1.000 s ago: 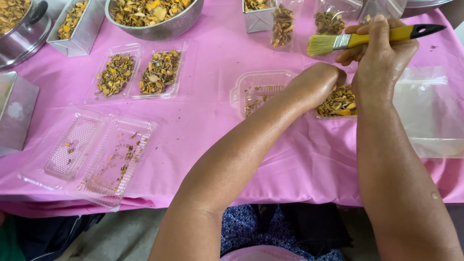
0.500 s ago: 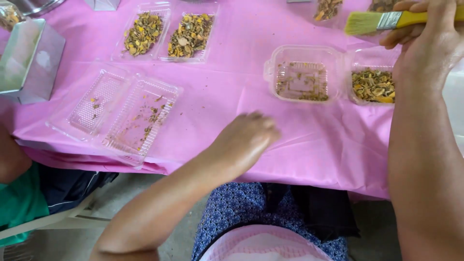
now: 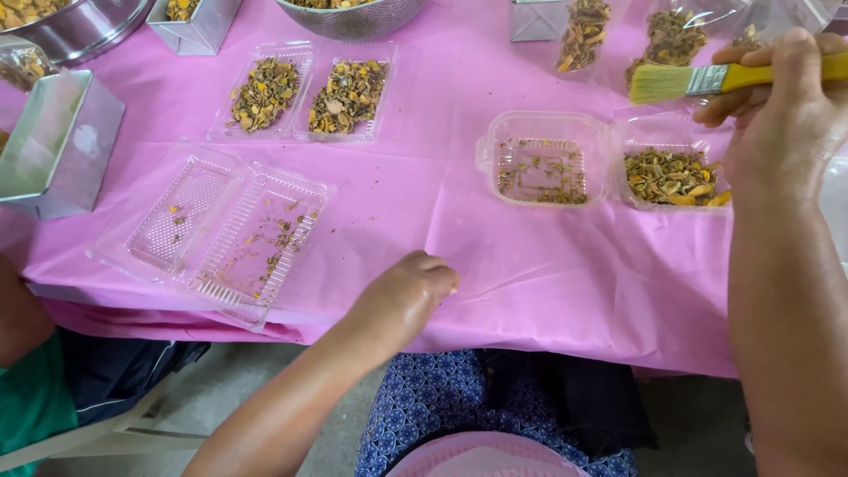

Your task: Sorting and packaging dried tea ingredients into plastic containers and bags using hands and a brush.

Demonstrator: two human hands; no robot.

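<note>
My right hand [image 3: 782, 106] grips a yellow-handled paintbrush [image 3: 698, 81] with pale bristles, held above an open clear clamshell box [image 3: 609, 161]. Its right half holds dried yellow-brown bits [image 3: 673, 177]; its left half holds only crumbs. My left hand [image 3: 408, 296] hangs curled shut at the near table edge, over the pink tablecloth [image 3: 442, 238], holding nothing that I can see.
An open clear clamshell with crumbs [image 3: 221, 231] lies at the near left. Another clamshell filled with dried bits [image 3: 305, 93] sits further back. A metal tin [image 3: 55, 146] stands at the left edge; bowls, tins and bags line the far side. Another person's arm [image 3: 18, 322] shows at left.
My left hand has drawn back from the clamshell near the brush to the table's near edge. The right hand keeps the brush over the box.
</note>
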